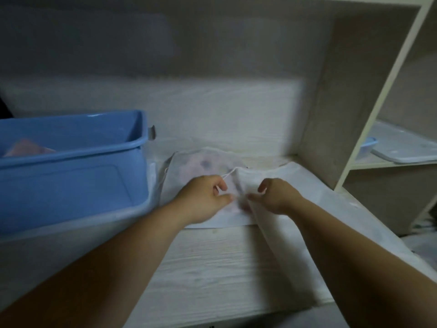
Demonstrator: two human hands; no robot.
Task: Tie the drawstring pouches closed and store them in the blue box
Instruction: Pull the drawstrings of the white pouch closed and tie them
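While the thin white fabric drawstring pouch (246,181) lay flat on the pale wood-grain table (212,263), just to the right of the blue plastic box (71,155), both hands met over it. The left hand (203,197) curled thumb and forefinger round the white cord (230,172), pinching it. The right hand (276,197) had its fingers bent, nipping the pouch's cloth (blur hid the exact grip). Something pink (26,147) lay inside the box.

I count two hands: left hand (203,197), right hand (276,197). One blue box (71,185), with one pink item (26,147) inside. Two white pouches on the table (212,268): left pouch (189,162), right pouch (283,176); blur limits certainty. One drawstring loop (228,175). One lid (402,150).
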